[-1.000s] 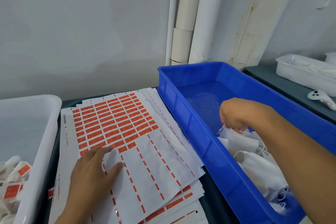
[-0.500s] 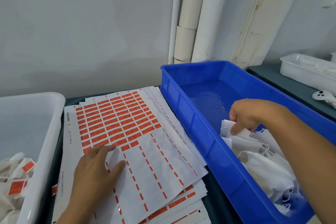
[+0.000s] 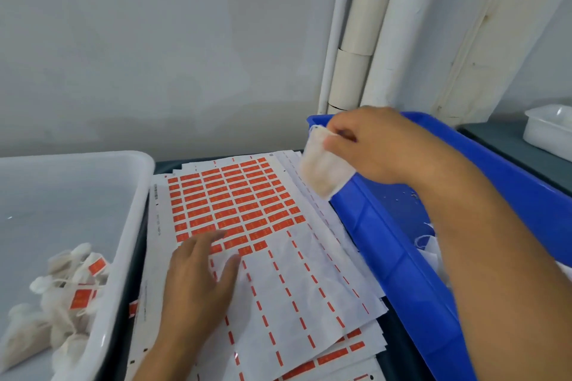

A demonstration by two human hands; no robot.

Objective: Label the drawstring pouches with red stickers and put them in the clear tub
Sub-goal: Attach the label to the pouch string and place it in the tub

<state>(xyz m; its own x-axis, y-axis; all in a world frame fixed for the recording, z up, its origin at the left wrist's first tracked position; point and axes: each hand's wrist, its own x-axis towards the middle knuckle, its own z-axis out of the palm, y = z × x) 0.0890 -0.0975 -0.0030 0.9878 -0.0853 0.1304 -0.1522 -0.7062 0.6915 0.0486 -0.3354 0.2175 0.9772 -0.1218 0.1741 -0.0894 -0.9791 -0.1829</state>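
Your right hand (image 3: 371,145) pinched a small white fabric drawstring pouch (image 3: 325,170) by its upper edge, fingers curled round it, and carried it in the air above the near-left corner of the blue plastic bin (image 3: 402,257), partway over the edge of the sticker sheets. Your left hand (image 3: 201,275) lay flat on the top white backing sheet of red rectangular stickers (image 3: 235,204), fingers straight and slightly spread, gripping nothing, its fingertips at the lowest remaining row of stickers.

Only the head view was available, and it was motion-blurred, so whether the pouch's cord hung free could not be told.

Risks from there, as a judgement: the pouch was held by a thin pinch at one edge, so a quick swing towards the sheet could let it slip and drop onto the dark desk (image 3: 399,346) or back into the bin. The loose stack of sheets could slide if your flat hand eased off while you peeled, tearing or folding a sticker. A limp pouch gives a poor surface, so a sticker pressed on in mid-air could wrinkle or land crooked.

More unlabelled white pouches (image 3: 430,244) lay in the blue bin behind your forearm. Labelled pouches with red stickers (image 3: 77,291) sat in the near corner of the clear plastic tub (image 3: 130,226) to your left, beside the sheets.
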